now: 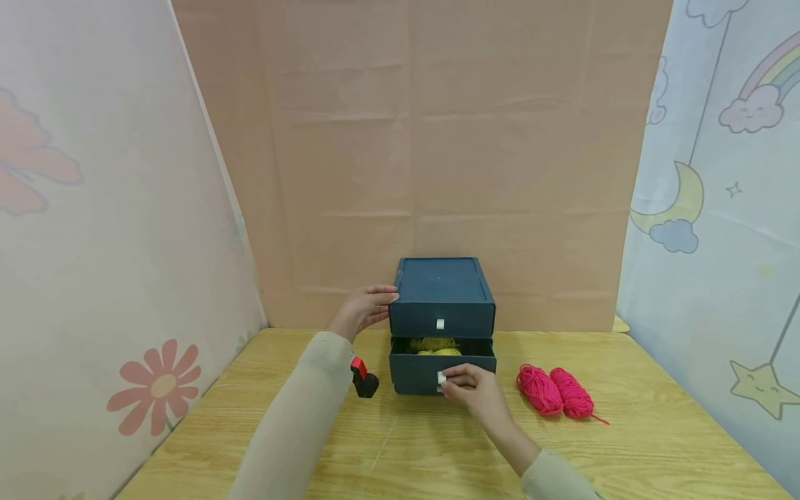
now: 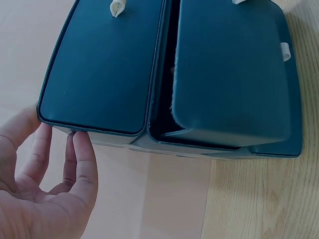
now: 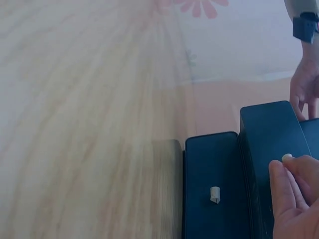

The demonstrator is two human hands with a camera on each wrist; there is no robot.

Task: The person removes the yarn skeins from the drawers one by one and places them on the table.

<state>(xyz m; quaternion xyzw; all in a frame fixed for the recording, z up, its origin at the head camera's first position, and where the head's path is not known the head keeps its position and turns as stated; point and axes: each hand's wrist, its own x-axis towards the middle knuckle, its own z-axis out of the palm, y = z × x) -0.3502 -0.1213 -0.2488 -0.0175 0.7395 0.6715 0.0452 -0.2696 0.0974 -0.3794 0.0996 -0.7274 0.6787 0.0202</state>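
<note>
"Sleeves nearest, then the table, with the cabinet far centre. Any risk?"

"It might slide if the right hand, pinching the tab of the drawer, outpulls the left hand, fingers resting loosely on its left side."

"And its looks?"

"Dark blue, boxy; the drawer juts out, yellow yarn inside."

The dark blue, boxy drawer cabinet is smooth with a dull sheen, the oblong pink skeins are matt, fibrous yarn, the flat yellowish wood-grained bench faintly glossy, the broad tan paper-like backdrop creased
</note>
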